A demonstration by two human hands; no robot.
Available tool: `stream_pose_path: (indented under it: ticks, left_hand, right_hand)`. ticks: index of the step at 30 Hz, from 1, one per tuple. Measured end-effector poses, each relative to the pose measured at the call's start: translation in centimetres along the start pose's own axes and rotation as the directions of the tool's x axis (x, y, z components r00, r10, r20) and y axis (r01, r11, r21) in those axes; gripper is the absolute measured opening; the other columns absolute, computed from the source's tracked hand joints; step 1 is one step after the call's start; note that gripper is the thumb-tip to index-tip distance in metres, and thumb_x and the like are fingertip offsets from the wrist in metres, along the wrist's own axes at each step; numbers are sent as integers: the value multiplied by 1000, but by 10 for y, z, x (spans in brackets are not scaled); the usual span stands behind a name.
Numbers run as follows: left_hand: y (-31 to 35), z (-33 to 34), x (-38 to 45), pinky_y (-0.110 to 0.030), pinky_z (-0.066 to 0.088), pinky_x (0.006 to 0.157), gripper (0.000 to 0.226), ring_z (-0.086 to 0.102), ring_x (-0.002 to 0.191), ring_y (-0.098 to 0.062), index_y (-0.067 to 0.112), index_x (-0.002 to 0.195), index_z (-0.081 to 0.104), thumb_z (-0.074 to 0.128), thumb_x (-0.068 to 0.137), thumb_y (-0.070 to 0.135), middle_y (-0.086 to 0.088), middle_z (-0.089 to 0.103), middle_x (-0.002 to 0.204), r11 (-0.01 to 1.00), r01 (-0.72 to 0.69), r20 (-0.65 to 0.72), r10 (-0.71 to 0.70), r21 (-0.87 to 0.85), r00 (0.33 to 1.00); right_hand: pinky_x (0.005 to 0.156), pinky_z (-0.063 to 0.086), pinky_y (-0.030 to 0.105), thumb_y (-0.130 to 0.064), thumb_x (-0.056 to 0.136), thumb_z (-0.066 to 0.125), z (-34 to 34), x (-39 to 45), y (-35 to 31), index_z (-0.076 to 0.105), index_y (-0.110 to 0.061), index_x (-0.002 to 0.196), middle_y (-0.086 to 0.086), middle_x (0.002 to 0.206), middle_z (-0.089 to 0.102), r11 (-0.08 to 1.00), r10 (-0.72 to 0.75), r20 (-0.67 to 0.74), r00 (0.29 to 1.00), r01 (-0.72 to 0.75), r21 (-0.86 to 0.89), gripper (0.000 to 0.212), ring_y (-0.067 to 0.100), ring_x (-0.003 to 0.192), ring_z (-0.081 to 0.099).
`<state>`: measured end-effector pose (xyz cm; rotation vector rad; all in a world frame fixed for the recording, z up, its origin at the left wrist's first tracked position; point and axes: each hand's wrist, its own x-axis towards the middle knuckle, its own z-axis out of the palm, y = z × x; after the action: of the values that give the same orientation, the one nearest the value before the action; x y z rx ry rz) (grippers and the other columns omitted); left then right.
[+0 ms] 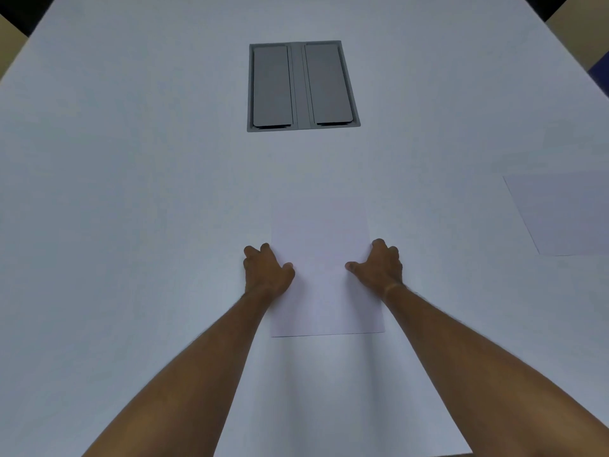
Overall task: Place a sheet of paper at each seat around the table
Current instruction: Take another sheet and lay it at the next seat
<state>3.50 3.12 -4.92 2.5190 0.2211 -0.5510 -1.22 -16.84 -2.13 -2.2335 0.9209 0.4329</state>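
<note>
A blank white sheet of paper (321, 258) lies flat on the white table (131, 192), straight in front of me. My left hand (266, 270) rests on the sheet's left edge, thumb on the paper and fingers curled over the edge onto the table. My right hand (379, 267) mirrors it on the right edge, thumb lying on the sheet. Both hands press or pinch the sheet's sides. A second white sheet (563, 212) lies flat at the right, cut off by the frame.
A grey recessed cable box (301, 85) with two shut flaps sits in the table's middle, beyond the sheet. The table's far corners show dark floor at top left and top right. The near table edge appears at the bottom right.
</note>
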Motion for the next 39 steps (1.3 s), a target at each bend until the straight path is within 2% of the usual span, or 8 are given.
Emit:
stream_pose_path:
  ticks: [5,12,19,21,25,29,34,39]
  left_hand:
    - [-1,0,-1,-35,41,91,58,50,118,-37,7,135,43,64,86,32,-17,38,131,997,30,-8,-31,-67,999]
    - [-3,-2,0,-31,39,83,47,54,112,-31,9,126,52,64,84,23,-15,55,123,983,40,-21,-45,-178,999]
    - [-2,-2,-2,-33,44,86,44,58,109,-31,6,123,55,66,83,22,-15,61,117,990,-8,-91,-5,-140,996]
    - [-2,-2,-2,-32,43,84,40,59,108,-30,6,121,58,66,85,21,-14,64,113,990,-15,-132,-4,-143,991]
    - [0,-2,0,-26,41,76,22,64,97,-26,11,107,64,65,88,21,-8,70,104,970,65,-180,-109,-233,978]
    - [1,-2,4,-26,40,71,9,60,81,-21,14,91,66,68,87,21,-6,70,98,946,136,-183,-195,-293,963]
    - [1,-2,2,-28,44,74,10,65,91,-26,14,88,66,70,85,23,-5,69,96,947,152,-194,-212,-283,958]
    - [3,-3,0,-31,49,76,9,65,90,-26,17,83,66,71,84,25,-2,69,93,943,177,-204,-239,-281,949]
  right_hand:
    - [91,43,36,-31,81,78,0,1,1,44,-7,128,18,130,48,999,3,-6,1000,-3,41,63,37,120,50]
    - [85,41,32,-28,76,81,0,5,6,43,-9,133,16,132,51,993,7,-7,1000,-7,118,71,34,119,53]
    - [93,46,38,-30,79,78,4,7,10,48,-14,131,12,130,49,989,5,-56,998,3,149,63,32,121,51]
    - [90,45,35,-31,83,74,6,8,12,52,-13,128,10,129,54,984,-4,-103,995,22,176,54,31,118,54]
    - [76,38,25,-21,85,72,7,15,9,66,-13,111,4,109,69,956,62,-202,977,0,295,28,23,92,61]
    - [77,49,27,-19,79,79,5,21,9,70,-17,87,-6,75,61,933,123,-221,968,-37,359,12,24,84,66]
    - [73,49,27,-19,79,81,7,24,16,72,-14,83,-3,77,63,926,124,-247,961,-22,377,11,21,78,61]
    - [71,48,28,-22,82,77,8,23,19,70,-13,82,-4,74,63,931,103,-255,961,-3,365,11,22,77,63]
